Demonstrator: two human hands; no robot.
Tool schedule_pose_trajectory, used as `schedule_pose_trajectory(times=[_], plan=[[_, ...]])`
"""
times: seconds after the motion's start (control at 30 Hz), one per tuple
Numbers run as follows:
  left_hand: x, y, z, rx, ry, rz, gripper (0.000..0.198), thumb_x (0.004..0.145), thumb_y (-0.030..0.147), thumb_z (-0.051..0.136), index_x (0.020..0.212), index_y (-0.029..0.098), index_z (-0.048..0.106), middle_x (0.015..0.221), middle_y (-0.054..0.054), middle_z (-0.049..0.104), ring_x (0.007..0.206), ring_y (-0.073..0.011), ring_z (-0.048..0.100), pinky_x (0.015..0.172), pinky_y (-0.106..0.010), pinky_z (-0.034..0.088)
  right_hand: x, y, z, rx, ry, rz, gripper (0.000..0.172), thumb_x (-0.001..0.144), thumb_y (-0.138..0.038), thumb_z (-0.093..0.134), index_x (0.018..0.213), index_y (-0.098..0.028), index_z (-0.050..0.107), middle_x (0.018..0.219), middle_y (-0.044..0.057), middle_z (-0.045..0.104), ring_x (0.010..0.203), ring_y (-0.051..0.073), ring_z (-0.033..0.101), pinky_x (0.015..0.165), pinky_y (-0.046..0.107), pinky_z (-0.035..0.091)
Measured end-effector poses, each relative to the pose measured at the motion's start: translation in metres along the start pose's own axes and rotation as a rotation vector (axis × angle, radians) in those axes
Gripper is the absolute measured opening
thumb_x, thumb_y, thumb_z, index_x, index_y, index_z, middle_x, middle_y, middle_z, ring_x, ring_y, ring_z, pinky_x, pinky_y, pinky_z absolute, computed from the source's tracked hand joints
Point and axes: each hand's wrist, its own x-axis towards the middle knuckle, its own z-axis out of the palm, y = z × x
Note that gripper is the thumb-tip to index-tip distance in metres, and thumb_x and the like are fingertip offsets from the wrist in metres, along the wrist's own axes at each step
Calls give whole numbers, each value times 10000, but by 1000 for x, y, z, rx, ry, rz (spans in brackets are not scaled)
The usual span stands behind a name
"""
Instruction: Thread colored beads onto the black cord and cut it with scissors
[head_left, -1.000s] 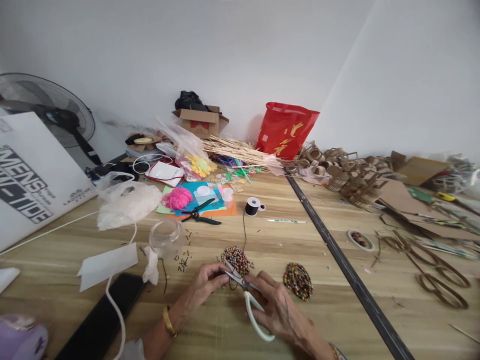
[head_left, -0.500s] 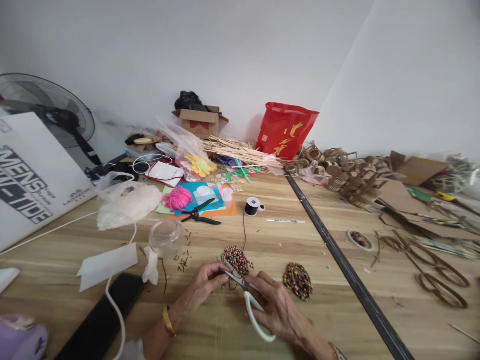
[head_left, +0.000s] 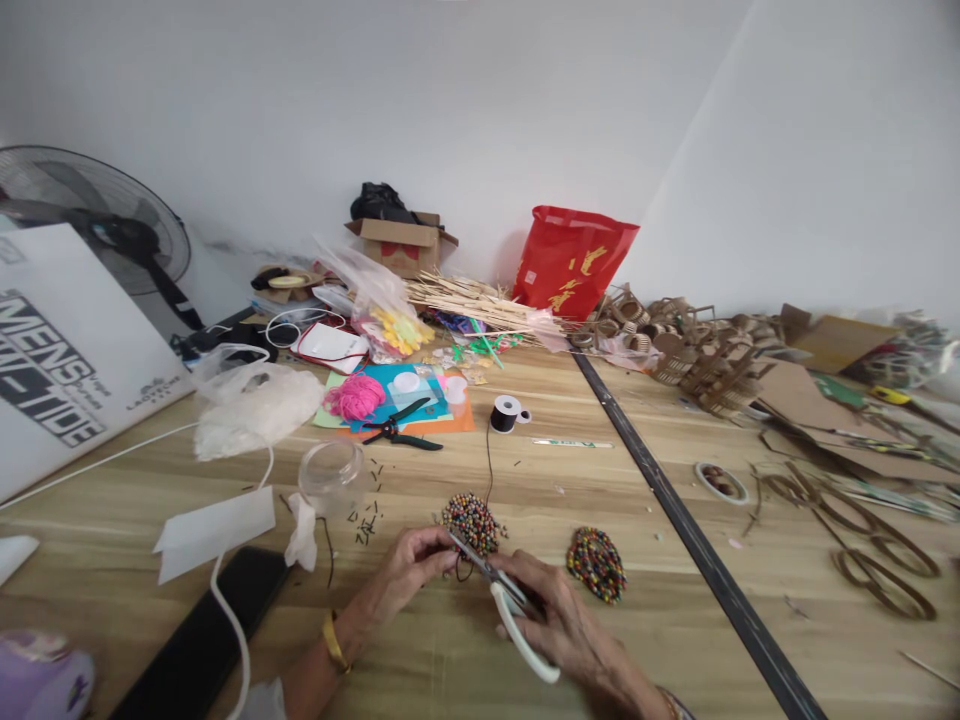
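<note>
My right hand (head_left: 551, 607) is wrapped round white-handled scissors (head_left: 475, 556), whose blades slant up to the left and look nearly closed. Their tips reach the fingers of my left hand (head_left: 415, 566), which pinches the end of a thin black cord (head_left: 466, 572); the exact grip is partly hidden. Just beyond the blades lies a heap of multicoloured beads (head_left: 469, 512). The cord's line runs from the heap back to a black spool (head_left: 505, 413). A coiled bead string (head_left: 596, 564) rests to the right of my right hand.
Short black cord scraps (head_left: 367, 527) and a clear jar (head_left: 331, 476) are on the left, near a black phone-like slab (head_left: 206, 625). Green-handled pliers (head_left: 403, 428) lie on coloured paper. Further right are a dish (head_left: 721, 482) and large brown scissors (head_left: 862, 530).
The scissor blades have come closer together, and the white handle has shifted slightly down and right with my right hand. My left hand has barely moved.
</note>
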Motion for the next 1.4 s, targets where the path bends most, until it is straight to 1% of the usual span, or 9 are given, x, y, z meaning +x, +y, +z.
schedule_pose_trajectory(times=[0.33,0.6,0.7,0.8,0.9,1.0,1.07,1.3,1.4], plan=[[0,-1,-3,-5,-15,35,209,675,323,751,747,130,715,677,-21,657,656,-152,543,641,-243,414,0,1,2,48,-3,9,418,826,-394,627,1193,-200,578,852,21,529,714,143,485,637,234,390],[-3,7,0,-29,-19,14,212,657,318,761,754,132,730,680,-27,671,653,-150,551,637,-239,418,0,5,5,14,6,16,387,842,-336,601,1202,-197,573,849,30,522,724,149,493,646,239,400],[-4,9,1,-49,19,-6,227,631,316,778,761,135,730,668,-23,676,637,-148,555,627,-241,419,1,3,3,45,33,13,379,824,-328,614,1176,-191,589,846,30,543,717,147,496,650,243,402],[-4,9,2,-81,92,-29,237,603,309,796,754,140,725,646,-14,679,621,-146,566,619,-243,424,1,-1,0,152,50,44,414,771,-351,672,1146,-190,606,859,25,557,713,139,485,647,239,398],[-3,10,2,-97,156,-20,252,575,308,811,737,137,723,621,-13,680,604,-146,574,605,-244,427,-1,2,-2,358,38,121,453,731,-401,705,1120,-184,619,812,6,538,657,111,451,576,205,380],[-3,14,2,-123,205,-8,262,565,314,815,730,134,722,592,-14,678,584,-143,573,589,-241,425,-3,12,-3,573,-71,173,516,686,-469,728,1097,-173,632,685,-29,494,508,62,377,439,159,315],[-3,17,3,-151,229,-9,260,566,319,813,726,136,721,581,-14,677,564,-135,564,561,-232,409,-3,19,-3,678,-144,187,546,669,-491,734,1096,-166,636,645,-37,492,442,42,352,390,146,299],[-6,25,8,-243,243,-16,277,548,334,823,711,135,720,586,-26,689,567,-134,572,547,-229,381,-2,30,-2,777,-158,194,525,663,-470,752,1069,-154,650,641,-28,525,398,25,379,369,140,358],[-7,23,7,-230,241,-38,278,564,332,816,725,127,718,584,-33,688,561,-133,568,493,-219,322,-2,30,-1,792,-176,210,540,659,-492,755,1054,-141,647,645,-16,550,391,28,415,368,139,368]])
